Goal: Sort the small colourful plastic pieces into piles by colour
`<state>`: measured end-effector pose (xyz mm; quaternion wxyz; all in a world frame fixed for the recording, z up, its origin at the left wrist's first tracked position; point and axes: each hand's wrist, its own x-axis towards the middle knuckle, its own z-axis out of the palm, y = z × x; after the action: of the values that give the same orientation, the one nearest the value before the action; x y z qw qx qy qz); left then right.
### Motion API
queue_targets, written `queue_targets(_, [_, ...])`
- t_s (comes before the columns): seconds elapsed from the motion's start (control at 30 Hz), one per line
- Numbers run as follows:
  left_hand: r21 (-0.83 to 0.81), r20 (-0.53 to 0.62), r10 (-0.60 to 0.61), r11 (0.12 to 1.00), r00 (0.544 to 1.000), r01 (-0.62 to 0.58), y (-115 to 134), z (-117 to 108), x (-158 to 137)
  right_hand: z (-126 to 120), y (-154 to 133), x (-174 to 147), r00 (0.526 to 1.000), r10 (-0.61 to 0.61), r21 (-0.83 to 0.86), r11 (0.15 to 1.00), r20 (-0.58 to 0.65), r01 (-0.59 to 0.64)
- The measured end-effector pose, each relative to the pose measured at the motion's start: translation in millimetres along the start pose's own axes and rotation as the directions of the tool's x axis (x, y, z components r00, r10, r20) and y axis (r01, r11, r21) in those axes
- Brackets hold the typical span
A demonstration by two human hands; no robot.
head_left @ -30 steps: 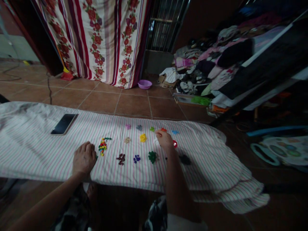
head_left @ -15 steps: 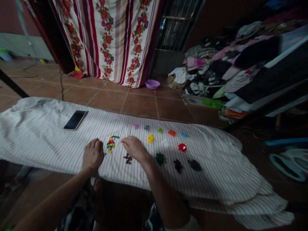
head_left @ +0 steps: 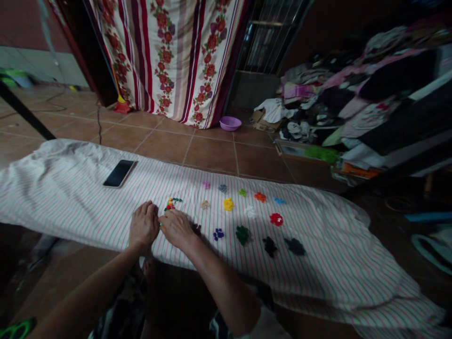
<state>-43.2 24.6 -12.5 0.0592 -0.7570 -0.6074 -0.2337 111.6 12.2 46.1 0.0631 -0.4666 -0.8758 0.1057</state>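
My left hand (head_left: 144,223) rests low over the striped cloth, fingers bent and held together; whatever they hold is hidden. Right beside it, my right hand (head_left: 175,228) is closed in a pinch, its fingertips close to the left fingers. A tiny green piece (head_left: 161,224) shows at those fingertips. Just beyond the right hand lies a cluster of small yellow, red and green pieces (head_left: 171,204), partly covered by the hand. Dark brown pieces (head_left: 197,229) peek out from behind the right wrist.
Small piles sorted by colour lie to the right, among them yellow (head_left: 228,204), dark green (head_left: 243,235), purple (head_left: 218,234) and red (head_left: 276,219). A phone (head_left: 119,173) lies at the left on the striped cloth (head_left: 77,197). Beyond, a purple basin (head_left: 230,124) stands on the floor.
My right hand has moved left and nearer to me, up against my left hand. It now covers part of the mixed cluster, and the beige and purple piles are uncovered. The view has shifted slightly.
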Motion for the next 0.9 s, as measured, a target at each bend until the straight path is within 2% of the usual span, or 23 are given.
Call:
queue_targets(0.17, [-0.027, -0.015, 0.0, 1.0, 1.0, 0.0, -1.6, 2.3, -0.4, 6.8, -4.2, 5.4, 1.0, 0.005, -0.023, 1.0, -0.009, -0.005])
queue_targets(0.37, [-0.016, -0.011, 0.008, 1.0, 1.0, -0.008, -0.4, 1.4, -0.6, 7.1, -0.5, 8.0, 0.999, 0.008, 0.039, 0.999, -0.031, -0.007])
queue_targets(0.57, [-0.013, -0.013, 0.006, 1.0, 1.0, -0.006, 1.8, 0.3, -0.2, 0.0, 5.8, 5.2, 0.994, 0.108, 0.198, 0.975, -0.016, -0.103])
queue_targets(0.77, [-0.023, 0.008, -0.005, 1.0, 1.0, 0.005, 6.4, -3.0, 0.1, -4.8, 21.2, 5.6, 0.981, 0.148, 0.369, 0.925, -0.124, -0.093])
queue_targets(0.9, [-0.05, 0.031, 0.065, 0.997, 0.997, -0.063, 5.6, -0.3, 0.9, -4.4, 33.7, 6.1, 0.954, 0.241, 0.528, 0.842, -0.178, -0.114])
